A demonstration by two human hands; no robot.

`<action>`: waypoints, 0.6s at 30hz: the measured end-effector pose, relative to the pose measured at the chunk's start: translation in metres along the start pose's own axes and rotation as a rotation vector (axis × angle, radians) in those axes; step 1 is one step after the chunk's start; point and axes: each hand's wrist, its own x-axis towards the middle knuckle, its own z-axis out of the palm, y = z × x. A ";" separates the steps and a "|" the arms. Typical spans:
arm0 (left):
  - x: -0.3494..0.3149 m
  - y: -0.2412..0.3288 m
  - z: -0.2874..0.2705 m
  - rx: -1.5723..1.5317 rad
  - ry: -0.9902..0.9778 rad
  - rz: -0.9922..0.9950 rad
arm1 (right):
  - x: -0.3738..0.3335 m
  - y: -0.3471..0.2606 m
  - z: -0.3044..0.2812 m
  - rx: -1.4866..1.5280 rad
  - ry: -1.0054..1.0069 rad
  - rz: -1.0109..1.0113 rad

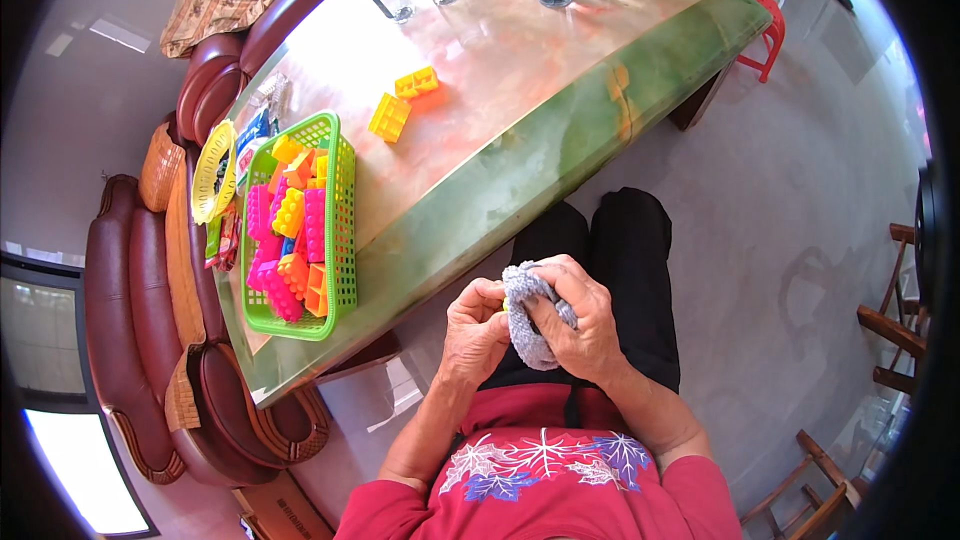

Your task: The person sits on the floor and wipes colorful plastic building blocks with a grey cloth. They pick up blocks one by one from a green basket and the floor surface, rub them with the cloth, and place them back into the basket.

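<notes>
Soft cloth, shiny table
The grey cloth [532, 325] looks fuzzy — beside the glossy stone table [560, 130], a plastic basket [343, 230].

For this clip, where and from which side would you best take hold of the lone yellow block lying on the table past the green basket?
Probably by its two long side walls, coming straight down from above. The yellow block lies flat on the table, studs up, apart from the yellow-and-orange pair and the green basket, so its flat sides look free for a pinch.

Bright daylight glares off the polished table [520, 70]; fisheye edges bend and darken.
</notes>
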 end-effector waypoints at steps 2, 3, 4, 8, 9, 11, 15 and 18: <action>0.000 -0.005 -0.005 -0.094 0.036 -0.016 | 0.002 0.002 -0.001 0.023 -0.050 0.023; -0.001 -0.006 -0.005 -0.126 0.086 -0.032 | 0.003 0.001 -0.002 -0.008 -0.096 0.005; -0.002 -0.006 -0.006 -0.115 0.061 -0.024 | 0.002 0.001 -0.003 0.005 -0.107 0.014; -0.005 -0.003 -0.003 0.000 -0.002 0.059 | -0.006 0.003 -0.005 0.054 -0.086 0.035; -0.006 -0.004 -0.003 0.053 -0.008 0.113 | -0.009 0.005 -0.003 0.054 -0.054 0.044; -0.007 -0.004 0.000 0.157 -0.023 0.211 | -0.013 0.003 0.001 0.008 0.035 0.104; -0.014 0.012 0.019 0.386 -0.018 0.140 | -0.008 0.000 0.005 0.113 0.123 0.316; -0.015 0.006 0.012 0.582 -0.045 0.239 | -0.004 0.011 -0.002 0.356 0.050 0.562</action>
